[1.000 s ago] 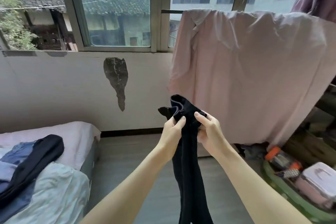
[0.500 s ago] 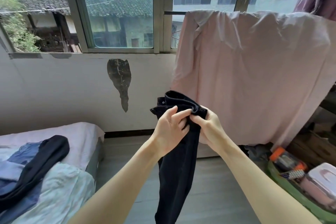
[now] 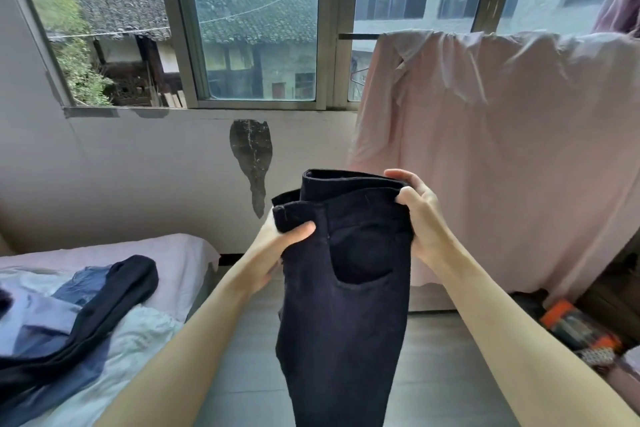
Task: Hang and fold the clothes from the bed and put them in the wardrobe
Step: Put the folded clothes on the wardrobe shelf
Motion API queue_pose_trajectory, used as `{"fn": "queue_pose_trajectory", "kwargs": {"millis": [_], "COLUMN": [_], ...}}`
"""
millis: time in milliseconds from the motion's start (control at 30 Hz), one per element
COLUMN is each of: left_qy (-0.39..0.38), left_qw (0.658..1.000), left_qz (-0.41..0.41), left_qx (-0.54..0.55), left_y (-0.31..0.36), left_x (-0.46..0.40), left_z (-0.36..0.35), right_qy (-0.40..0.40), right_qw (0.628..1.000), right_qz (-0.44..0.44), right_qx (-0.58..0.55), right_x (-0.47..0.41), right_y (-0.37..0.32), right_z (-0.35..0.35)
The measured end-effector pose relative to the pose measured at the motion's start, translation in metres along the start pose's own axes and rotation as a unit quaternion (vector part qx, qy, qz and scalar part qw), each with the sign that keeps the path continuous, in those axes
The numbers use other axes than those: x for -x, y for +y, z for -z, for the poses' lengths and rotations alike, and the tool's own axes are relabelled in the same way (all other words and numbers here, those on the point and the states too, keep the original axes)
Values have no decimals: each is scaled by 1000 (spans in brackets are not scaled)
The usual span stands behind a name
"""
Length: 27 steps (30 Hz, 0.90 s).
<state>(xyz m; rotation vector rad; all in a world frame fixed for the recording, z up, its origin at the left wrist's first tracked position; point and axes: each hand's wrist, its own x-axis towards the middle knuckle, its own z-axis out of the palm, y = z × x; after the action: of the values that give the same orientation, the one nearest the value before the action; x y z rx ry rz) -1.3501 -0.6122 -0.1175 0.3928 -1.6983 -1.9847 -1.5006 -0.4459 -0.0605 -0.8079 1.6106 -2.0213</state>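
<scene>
I hold the dark trousers (image 3: 346,288) up in front of me by the waistband, stretched between my two hands, legs hanging straight down over the floor (image 3: 433,374). My left hand (image 3: 277,246) pinches the left end of the waistband, thumb on the front, fingers hidden behind the cloth. My right hand (image 3: 419,215) is curled round the right end, thumb pressing the band's top edge. The bed (image 3: 180,253) lies to my lower left with more clothes (image 3: 79,315) heaped on it, well apart from the trousers. A pink sheet (image 3: 502,156) hangs close behind my right hand; open floor lies below and between.
</scene>
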Motion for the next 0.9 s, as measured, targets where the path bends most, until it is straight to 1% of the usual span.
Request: {"fn": "queue_pose_trajectory", "kwargs": {"millis": [33,100,233,300,367,400,467,533,600,667,767,900], "left_qy": [4,36,113,136,141,140,130,122,131,147,209,318], "left_qw": [1000,999,993,990,989,989,991,992,990,985,967,920], "left_qz": [-4,-8,-19,-28,-32,-33,-28,-28,-46,-72,-112,-152], "left_qx": [-13,-37,-9,2,16,21,12,-6,-22,-50,-98,-171], "left_y": [4,12,19,20,21,21,21,20,21,22,30,49], "left_x": [0,0,-2,-3,-2,-2,2,9,20,31,55,97], "left_z": [-4,-13,-38,-52,-63,-66,-69,-67,-59,-48,-28,0], "right_qy": [6,6,4,0,-19,-16,18,54,54,38,4,-68], "right_qw": [1000,1000,999,998,999,999,999,997,995,993,989,984], "right_qz": [6,16,53,55,43,30,16,22,44,76,123,148], "right_qx": [6,16,11,1,25,39,47,46,67,79,77,69], "right_x": [0,0,-1,0,4,6,5,2,-2,-4,-9,-7], "right_y": [-2,-5,-5,0,8,12,21,27,31,31,28,22], "right_z": [2,9,28,38,45,47,49,44,30,10,-34,-103]}}
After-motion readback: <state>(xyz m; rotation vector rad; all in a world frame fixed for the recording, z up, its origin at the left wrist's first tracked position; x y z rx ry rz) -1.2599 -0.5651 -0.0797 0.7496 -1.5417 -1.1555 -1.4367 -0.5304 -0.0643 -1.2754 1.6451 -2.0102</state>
